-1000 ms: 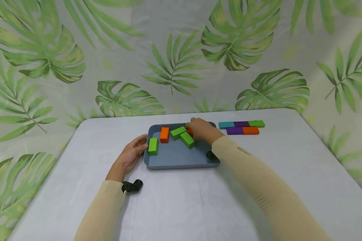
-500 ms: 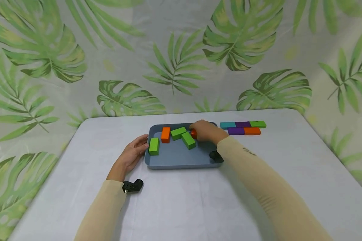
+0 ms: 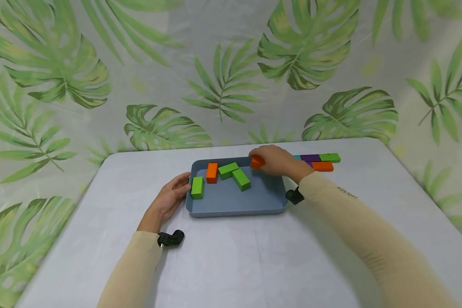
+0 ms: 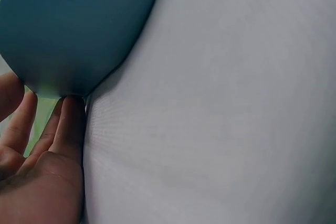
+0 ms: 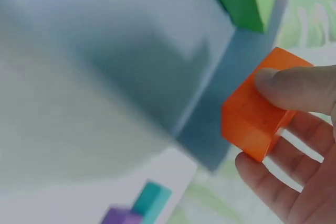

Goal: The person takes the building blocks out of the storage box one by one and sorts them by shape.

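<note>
My right hand [image 3: 274, 159] pinches an orange block [image 5: 260, 106] between thumb and fingers, raised over the back right part of the grey-blue tray [image 3: 235, 206]. In the right wrist view the thumb lies on the block's top face. My left hand [image 3: 171, 194] rests at the tray's left side; its fairly straight fingertips [image 4: 73, 108] touch the tray wall. Inside the tray lie a green block [image 3: 197, 188] at the left, another orange block [image 3: 212, 173], and two green blocks, one behind [image 3: 228, 170] and one slanted [image 3: 241, 179].
Behind my right wrist, two rows of blocks lie on the white table, partly hidden: a green block [image 3: 329, 157] and a purple block [image 3: 310, 157] in the back row, an orange block [image 3: 322, 166] in front. A leaf-patterned cloth [image 3: 223, 85] hangs behind the table.
My right hand has lifted the orange block from among the tray's blocks and moved it right, toward the tray's back right corner. My left hand stays at the tray's left side.
</note>
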{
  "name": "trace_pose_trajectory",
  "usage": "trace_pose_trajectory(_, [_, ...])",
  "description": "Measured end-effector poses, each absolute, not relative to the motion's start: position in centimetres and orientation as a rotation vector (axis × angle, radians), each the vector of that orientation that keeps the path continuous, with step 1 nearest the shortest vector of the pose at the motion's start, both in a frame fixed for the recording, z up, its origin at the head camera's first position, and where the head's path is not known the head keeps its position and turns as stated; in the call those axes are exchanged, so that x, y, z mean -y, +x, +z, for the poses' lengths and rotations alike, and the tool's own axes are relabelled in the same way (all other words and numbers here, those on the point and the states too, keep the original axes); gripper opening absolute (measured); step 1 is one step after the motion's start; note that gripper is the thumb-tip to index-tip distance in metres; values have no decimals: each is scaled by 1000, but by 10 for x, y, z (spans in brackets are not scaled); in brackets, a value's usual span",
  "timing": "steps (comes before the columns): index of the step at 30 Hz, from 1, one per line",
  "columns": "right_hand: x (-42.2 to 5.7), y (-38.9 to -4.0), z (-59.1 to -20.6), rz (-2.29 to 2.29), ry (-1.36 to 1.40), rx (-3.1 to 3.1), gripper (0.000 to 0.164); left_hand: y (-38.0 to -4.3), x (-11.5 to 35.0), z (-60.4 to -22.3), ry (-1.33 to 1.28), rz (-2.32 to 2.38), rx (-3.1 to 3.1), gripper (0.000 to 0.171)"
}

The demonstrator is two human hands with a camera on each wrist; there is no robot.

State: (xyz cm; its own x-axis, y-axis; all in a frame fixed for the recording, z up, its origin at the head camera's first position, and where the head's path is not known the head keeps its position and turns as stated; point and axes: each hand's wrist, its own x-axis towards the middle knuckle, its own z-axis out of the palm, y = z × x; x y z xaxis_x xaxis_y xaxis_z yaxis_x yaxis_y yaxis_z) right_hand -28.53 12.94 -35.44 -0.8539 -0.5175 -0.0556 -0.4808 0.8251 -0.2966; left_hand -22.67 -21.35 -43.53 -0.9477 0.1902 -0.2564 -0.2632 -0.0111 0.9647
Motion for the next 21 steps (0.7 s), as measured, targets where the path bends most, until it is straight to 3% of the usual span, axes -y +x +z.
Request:
trace_pose_trajectory(13, [-215,-266,-321,-478,-712,-2983,57,-228,212,-433,-65,2026,-1952,61])
trace_pose_trajectory(21, [-237,-260,-330,-439,-690,-2971,53,-227,212,-434,-78,2030,-1951,60])
